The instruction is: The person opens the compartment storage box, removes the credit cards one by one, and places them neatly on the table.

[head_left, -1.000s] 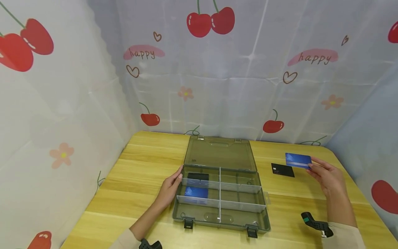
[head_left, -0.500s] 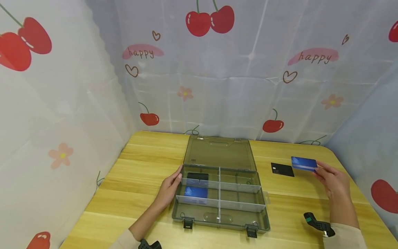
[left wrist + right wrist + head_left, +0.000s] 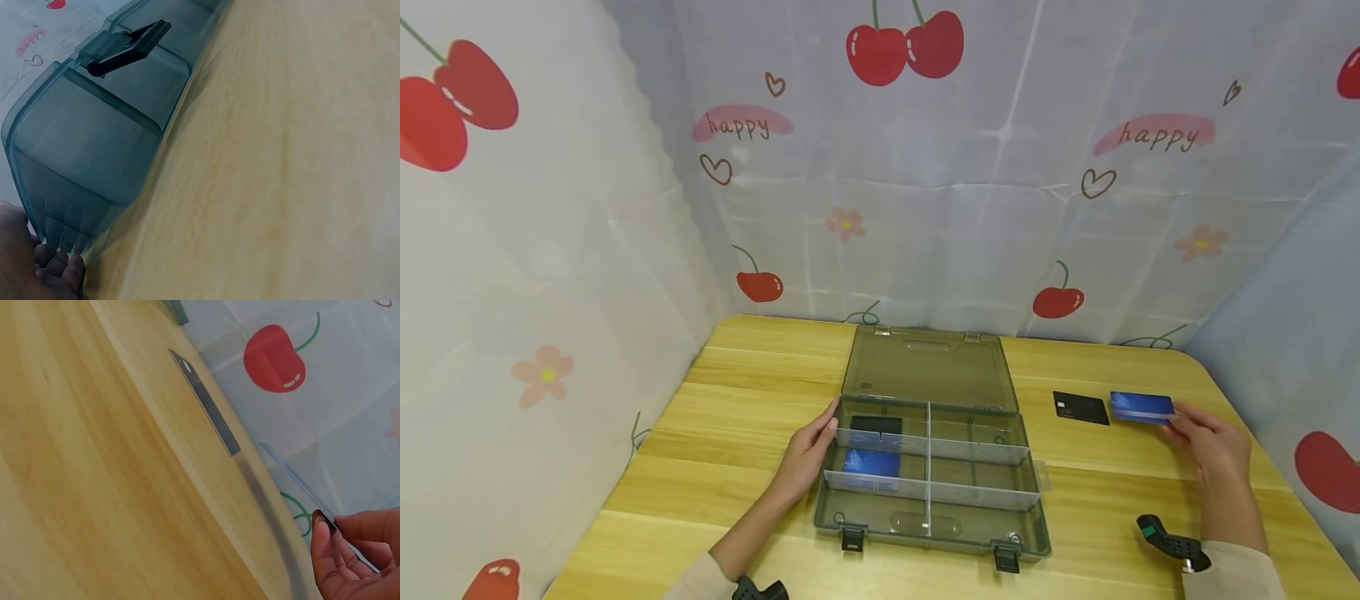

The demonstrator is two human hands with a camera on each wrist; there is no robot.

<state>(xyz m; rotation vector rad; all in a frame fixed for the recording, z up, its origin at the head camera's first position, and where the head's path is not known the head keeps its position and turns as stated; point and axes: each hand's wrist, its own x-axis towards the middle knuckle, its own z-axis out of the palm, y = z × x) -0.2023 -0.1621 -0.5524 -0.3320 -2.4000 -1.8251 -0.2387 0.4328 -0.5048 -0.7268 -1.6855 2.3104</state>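
Note:
My right hand (image 3: 1213, 446) pinches the right end of a blue card (image 3: 1141, 406) with a pale stripe, between thumb and fingers. In the right wrist view the card (image 3: 297, 478) shows edge-on, raised over the table with its shadow below. Just left of it, a black card (image 3: 1081, 408) marked VIP lies flat. My left hand (image 3: 805, 454) grips the left side of a smoky clear compartment box (image 3: 985, 546), thumb at the rim. Its lid (image 3: 931, 371) lies open toward the back. Inside, another black card (image 3: 877, 425) sits in the back left compartment, another blue card (image 3: 871, 462) in the middle left.
Below everything is a wood-grain table (image 3: 700, 467). Cherry-printed sheets (image 3: 910, 183) stand as walls behind and on both sides. Two black latches (image 3: 853, 538) hang from the box's front edge. A clear tab (image 3: 1045, 477) juts from its right side.
My right hand has moved the blue card to the right and down toward the table, away from overlapping the loose black card. My left hand and the box have stayed in place.

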